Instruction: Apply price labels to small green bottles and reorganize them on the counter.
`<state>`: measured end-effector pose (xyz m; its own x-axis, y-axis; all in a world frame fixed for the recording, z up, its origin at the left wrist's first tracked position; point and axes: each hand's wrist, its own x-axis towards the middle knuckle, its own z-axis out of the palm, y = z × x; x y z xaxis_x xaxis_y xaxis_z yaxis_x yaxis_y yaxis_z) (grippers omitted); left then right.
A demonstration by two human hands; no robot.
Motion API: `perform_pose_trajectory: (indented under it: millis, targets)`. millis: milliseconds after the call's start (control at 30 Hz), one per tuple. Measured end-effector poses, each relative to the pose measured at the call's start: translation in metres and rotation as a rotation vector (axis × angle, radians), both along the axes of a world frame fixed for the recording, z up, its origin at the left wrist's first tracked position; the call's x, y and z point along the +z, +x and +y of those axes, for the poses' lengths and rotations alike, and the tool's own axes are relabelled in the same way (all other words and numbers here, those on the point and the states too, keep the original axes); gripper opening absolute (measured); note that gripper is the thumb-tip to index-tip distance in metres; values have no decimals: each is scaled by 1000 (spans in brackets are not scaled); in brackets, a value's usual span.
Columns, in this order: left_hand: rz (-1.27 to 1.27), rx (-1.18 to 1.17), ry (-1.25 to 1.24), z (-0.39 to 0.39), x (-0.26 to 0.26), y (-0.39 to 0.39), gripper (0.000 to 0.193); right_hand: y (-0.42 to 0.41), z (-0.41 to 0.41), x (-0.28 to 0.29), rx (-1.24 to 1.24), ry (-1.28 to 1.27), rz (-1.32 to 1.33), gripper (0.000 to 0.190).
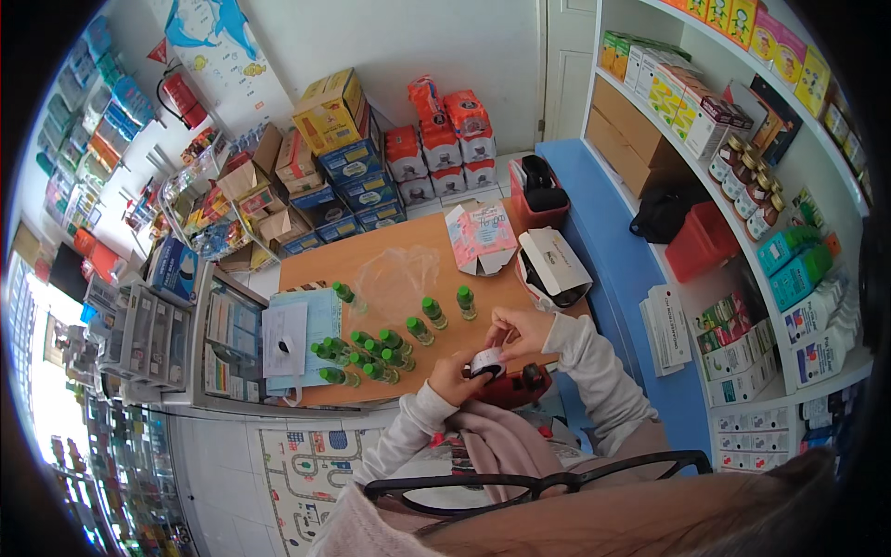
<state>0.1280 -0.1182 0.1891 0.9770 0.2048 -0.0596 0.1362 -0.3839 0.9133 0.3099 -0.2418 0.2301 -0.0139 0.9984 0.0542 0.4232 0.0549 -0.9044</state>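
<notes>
Close in front of my body, my left hand (452, 377) grips a small white roll of labels or tape (487, 361) with a dark centre. The thumb and fingertips of my right hand (523, 330) pinch at the roll's upper right edge; whether a loose piece is between them is too small to tell. Several small bottles with green caps stand on the wooden table to the left of my hands. The nearest ones are a bottle (420, 331), another (435, 313) and one farther back (466, 303). A tighter group (379, 355) stands farther left.
Clear plastic wrap (397, 278) lies on the wooden table (327, 261). Papers (285, 338) rest beside a glass display case (233, 334). A pink carton (480, 237) and a white open box (555, 264) sit at the right. Stocked shelves (696, 160) flank a blue counter (654, 411).
</notes>
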Motion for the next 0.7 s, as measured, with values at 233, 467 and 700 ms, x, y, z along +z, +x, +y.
perform_pose_trajectory:
  millis: [233, 467, 700]
  targets:
    - [-4, -150, 25, 9, 17, 2, 38, -1, -10, -54, 27, -149, 498, 44]
    - [7, -252, 166, 17, 35, 18, 35, 14, -34, -84, -32, -95, 845, 42]
    - [23, -258, 281, 20, 36, 30, 36, 28, -73, -111, -211, -71, 836, 41]
